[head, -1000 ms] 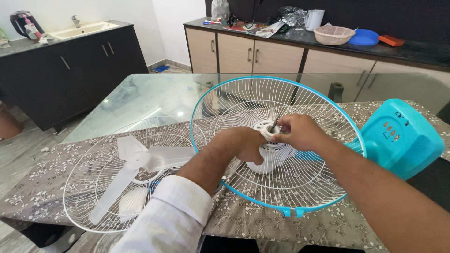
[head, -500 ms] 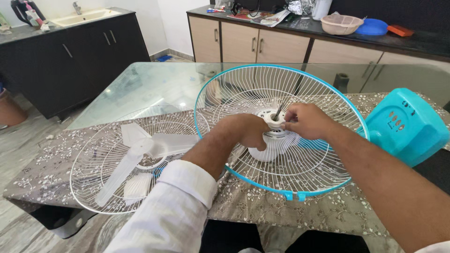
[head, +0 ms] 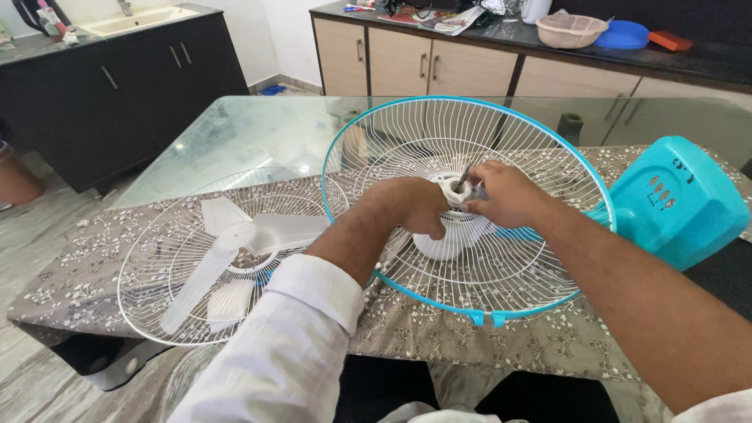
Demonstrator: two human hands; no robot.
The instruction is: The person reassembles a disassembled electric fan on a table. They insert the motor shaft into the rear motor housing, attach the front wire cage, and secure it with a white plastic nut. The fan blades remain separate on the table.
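Lying flat at the left of the patterned tablecloth [head: 439,345], a loose white wire fan guard [head: 157,313] holds a translucent white fan blade [head: 235,247] inside it. Next to it, at the centre, a rear fan guard with a blue rim [head: 486,274] stands tilted on the table, fixed around the white motor housing [head: 446,239]. From the left, the left hand [head: 407,205], in a white sleeve, reaches across the wires with its fingers curled toward the white plastic guard nut [head: 454,190] at the hub; whether they grip it or only rest against it cannot be told. A thin metal motor shaft [head: 466,176] sticks up through that nut. On the far side of the nut, the right hand [head: 509,196] has its fingertips pinched closed against the ring's edge. Further right lies the turquoise fan base [head: 677,207], partly off the cloth. Behind everything runs a glass tabletop [head: 258,137].
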